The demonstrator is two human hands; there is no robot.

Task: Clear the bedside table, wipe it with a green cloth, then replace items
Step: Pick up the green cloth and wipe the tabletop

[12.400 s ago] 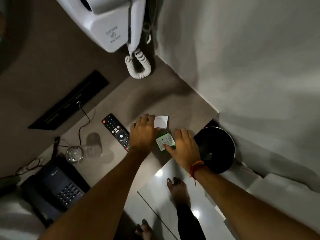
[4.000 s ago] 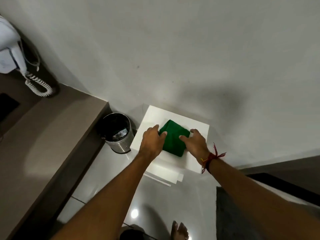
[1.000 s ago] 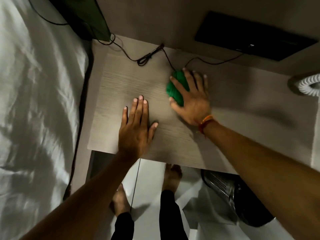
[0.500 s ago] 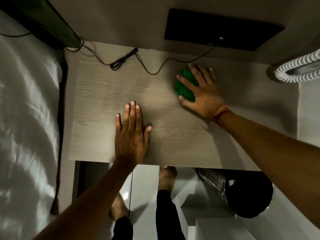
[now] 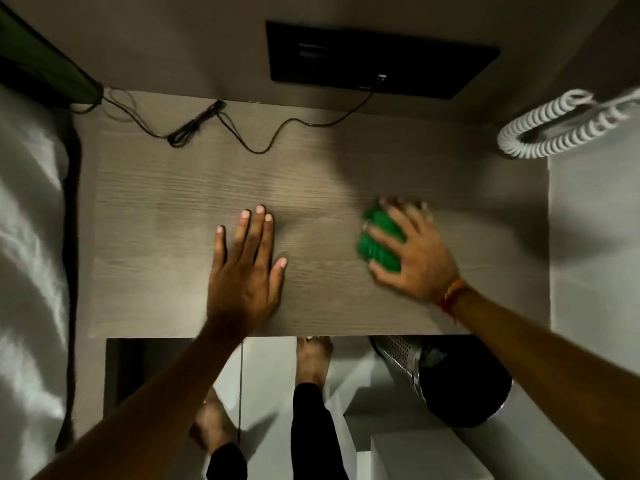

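Note:
The bedside table (image 5: 166,209) is a pale wood-grain top seen from straight above. A bunched green cloth (image 5: 375,242) lies on its right half, pressed down under my right hand (image 5: 414,252), whose fingers spread over it and look blurred. My left hand (image 5: 247,268) rests flat on the middle of the table with fingers apart, holding nothing. Apart from a black cable (image 5: 242,133) at the back, nothing else lies on the top.
A black wall panel (image 5: 381,58) is behind the table, where the cable plugs in. A white coiled phone cord (image 5: 554,128) hangs at the back right. White bedding (image 5: 31,271) lies left. A metal waste bin (image 5: 460,382) stands below the front right edge, near my feet.
My right hand has slid the green cloth from the back of the table toward the front and slightly right. My left hand stays flat in the middle.

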